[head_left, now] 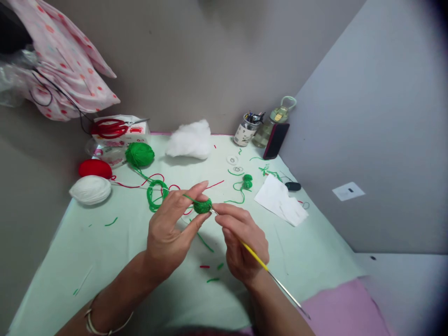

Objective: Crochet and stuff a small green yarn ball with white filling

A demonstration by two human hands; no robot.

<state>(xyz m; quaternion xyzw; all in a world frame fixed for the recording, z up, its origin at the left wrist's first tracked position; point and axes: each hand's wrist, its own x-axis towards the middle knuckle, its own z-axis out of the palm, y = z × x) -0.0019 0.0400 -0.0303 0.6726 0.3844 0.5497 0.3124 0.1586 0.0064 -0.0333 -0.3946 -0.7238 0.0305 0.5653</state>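
Note:
Between the thumb and fingers of my left hand is a small green crochet piece, with a strand of green yarn running over the fingers. My right hand grips a crochet hook with a yellow handle and metal ends. The hook's upper tip meets the right edge of the green piece; whether it is inside a stitch is too small to tell. Beyond the hands lie a loose coil of green yarn and two small joined green crochet balls with a yarn tail.
At the left sit green, red and white yarn balls. Red-handled scissors rest on a box. White stuffing, a pen cup, a bottle, a phone and white paper stand or lie further back.

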